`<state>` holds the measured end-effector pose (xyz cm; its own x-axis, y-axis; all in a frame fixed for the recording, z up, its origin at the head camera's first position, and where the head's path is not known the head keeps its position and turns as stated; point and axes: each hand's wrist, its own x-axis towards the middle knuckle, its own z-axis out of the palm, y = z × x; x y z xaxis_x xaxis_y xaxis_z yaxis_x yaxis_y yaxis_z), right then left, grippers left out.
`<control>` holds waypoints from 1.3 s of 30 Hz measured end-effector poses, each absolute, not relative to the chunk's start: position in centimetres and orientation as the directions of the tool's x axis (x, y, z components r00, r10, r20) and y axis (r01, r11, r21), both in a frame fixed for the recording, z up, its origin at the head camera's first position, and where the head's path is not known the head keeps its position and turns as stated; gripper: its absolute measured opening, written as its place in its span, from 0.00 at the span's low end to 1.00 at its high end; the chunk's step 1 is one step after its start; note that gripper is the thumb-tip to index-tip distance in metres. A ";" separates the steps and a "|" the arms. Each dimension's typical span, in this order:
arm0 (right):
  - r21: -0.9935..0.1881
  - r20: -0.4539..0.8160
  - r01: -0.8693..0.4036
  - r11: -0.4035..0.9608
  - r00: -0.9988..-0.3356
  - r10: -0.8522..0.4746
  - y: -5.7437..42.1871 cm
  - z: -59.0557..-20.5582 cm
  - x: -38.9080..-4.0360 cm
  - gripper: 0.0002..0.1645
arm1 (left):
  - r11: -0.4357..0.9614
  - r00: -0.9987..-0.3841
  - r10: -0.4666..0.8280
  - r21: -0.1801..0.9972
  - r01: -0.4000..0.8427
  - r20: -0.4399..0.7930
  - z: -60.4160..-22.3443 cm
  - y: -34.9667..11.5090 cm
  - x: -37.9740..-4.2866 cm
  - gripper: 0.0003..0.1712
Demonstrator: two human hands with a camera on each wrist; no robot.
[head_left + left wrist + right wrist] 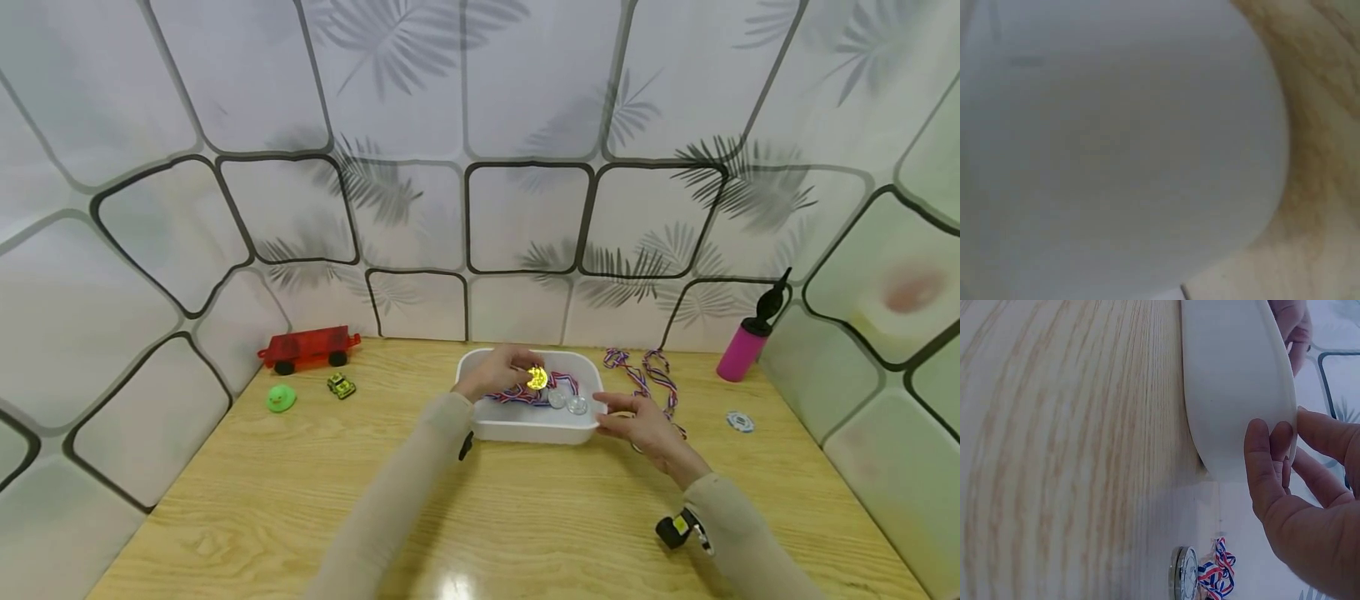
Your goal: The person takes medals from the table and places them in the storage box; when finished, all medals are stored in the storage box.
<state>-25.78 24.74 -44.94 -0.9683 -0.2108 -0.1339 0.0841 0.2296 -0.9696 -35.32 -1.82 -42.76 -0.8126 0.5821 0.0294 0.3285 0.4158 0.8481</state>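
My left hand (498,373) is over the white plastic bin (525,432) and pinches a gold medal (537,377) at its fingertips. Below it, inside the bin, lie a silver medal (577,405) and another silver medal (557,399) with red, white and blue ribbons (517,396). My right hand (637,423) grips the bin's right rim, fingers against the outer wall in the right wrist view. The left wrist view is filled by the bin's pale wall (1122,156), and the left hand does not show there.
Right of the bin lie striped medal ribbons (660,379), with a silver medal (1186,574) beside my right hand. Farther right are a poker chip (739,421) and a pink pump (742,350). At left sit a red wagon (309,347), green duck (281,398) and toy car (341,386).
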 end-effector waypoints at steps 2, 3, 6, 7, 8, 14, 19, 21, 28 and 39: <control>-0.968 -0.138 0.088 0.235 -0.969 -0.205 24.8 -45.0 -25.9 0.32 | 0.417 -0.815 0.579 0.856 0.304 0.007 -43.0 -1.9 -35.3 0.20; -0.967 -0.140 0.090 0.239 -0.969 -0.203 24.8 -45.0 -25.9 0.32 | 0.422 -0.818 0.576 0.857 0.297 0.000 -43.1 -1.9 -35.3 0.20; -0.965 -0.143 0.092 0.244 -0.969 -0.201 24.9 -44.9 -25.9 0.31 | 0.421 -0.837 0.545 0.879 0.222 -0.049 -43.5 -1.9 -35.4 0.19; -0.965 -0.144 0.093 0.243 -0.969 -0.202 24.8 -44.9 -25.9 0.31 | 0.408 -0.843 0.533 0.894 0.186 -0.068 -43.6 -1.9 -35.4 0.19; -0.965 -0.145 0.094 0.243 -0.969 -0.202 24.8 -44.9 -25.9 0.31 | 0.412 -0.851 0.520 0.895 0.170 -0.078 -43.7 -1.9 -35.5 0.18; -0.965 -0.148 0.096 0.246 -0.969 -0.200 24.8 -44.9 -25.8 0.31 | 0.471 -0.873 0.478 0.867 0.165 -0.094 -44.4 -1.6 -35.7 0.19; -0.966 -0.154 0.105 0.236 -0.967 -0.202 24.8 -44.8 -25.8 0.32 | 0.514 -0.874 0.470 0.842 0.161 -0.120 -44.6 -1.1 -35.7 0.19; -0.966 -0.155 0.106 0.234 -0.967 -0.203 24.8 -44.8 -25.8 0.32 | 0.519 -0.872 0.473 0.839 0.161 -0.125 -44.7 -0.9 -35.6 0.19; -0.965 -0.158 0.108 0.240 -0.967 -0.202 24.8 -44.8 -25.7 0.32 | 0.545 -0.872 0.472 0.819 0.176 -0.127 -45.1 -0.2 -35.3 0.18; -0.965 -0.149 0.096 0.245 -0.967 -0.207 24.6 -44.6 -25.6 0.32 | 0.562 -0.860 0.503 0.788 0.252 -0.083 -45.9 0.4 -35.4 0.17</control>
